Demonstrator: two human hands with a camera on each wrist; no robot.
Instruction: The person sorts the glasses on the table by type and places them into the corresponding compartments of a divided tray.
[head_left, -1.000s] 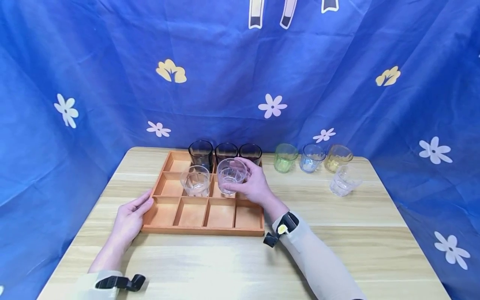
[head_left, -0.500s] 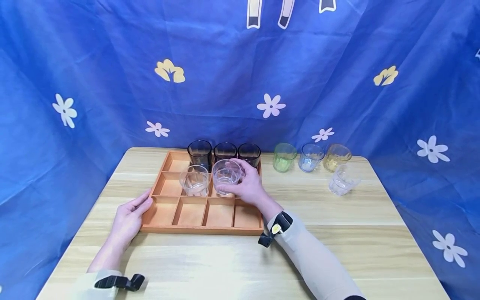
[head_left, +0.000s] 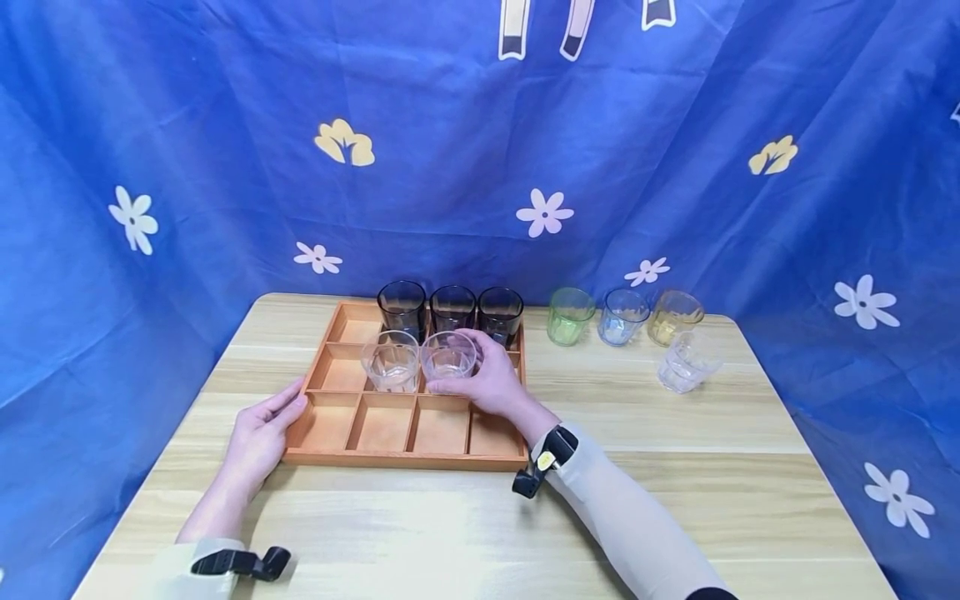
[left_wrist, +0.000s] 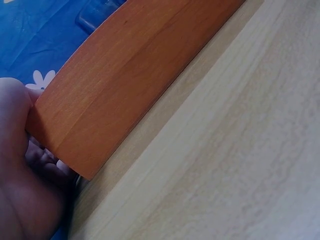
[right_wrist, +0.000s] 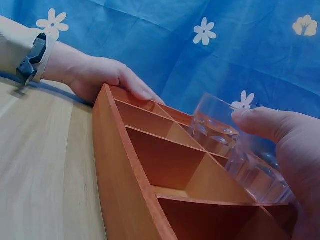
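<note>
My right hand (head_left: 497, 382) holds a clear glass tumbler (head_left: 446, 360) between thumb and fingers. The tumbler sits low in a middle-row compartment of the wooden divided tray (head_left: 405, 460), upright. Immediately left of it stands another clear tumbler (head_left: 393, 365) in the same row. Three dark tumblers, the middle one (head_left: 453, 307) among them, occupy back-row compartments. My left hand (head_left: 257, 437) grips the tray's left side near the front corner, thumb over the rim. In the left wrist view its fingers curl at the end of the tray wall (left_wrist: 115, 85).
Right of the tray, a green tumbler (head_left: 572, 317), a blue tumbler (head_left: 622, 318) and an amber tumbler (head_left: 677, 318) line the table's back edge. A further clear tumbler (head_left: 686, 364) stands in front of the amber one. A blue curtain (head_left: 435, 167) hangs behind the table (head_left: 675, 483).
My right hand has moved left and down with the clear tumbler, bringing it into the compartment beside the other clear one. The left hand has stayed on the tray.
</note>
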